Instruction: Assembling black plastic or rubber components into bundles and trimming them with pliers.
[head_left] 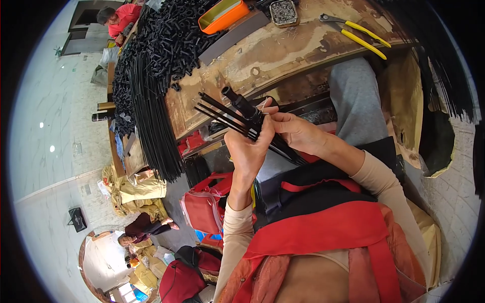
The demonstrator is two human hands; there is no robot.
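My left hand [251, 150] is closed around a bundle of slim black rods [221, 117] that look like umbrella ribs. Among them stands a black ribbed tubular fitting [242, 105], its open end tilted up and to the left. The rods run on below my hands toward my lap. Close against the fitting, my right hand [298, 130] is closed in a pinch, thumb and forefinger together. A thin pale wire [263, 104] shows by its fingertips; the fingers partly hide where it meets the fitting.
On the worn wooden bench [237, 70] lie a heap of black tubular parts [166, 40], long black rods [151, 116], an orange box [222, 16], a dish of small metal pieces [284, 12] and yellow-handled pliers [358, 35]. A red stool [202, 207] stands left; other people are farther off.
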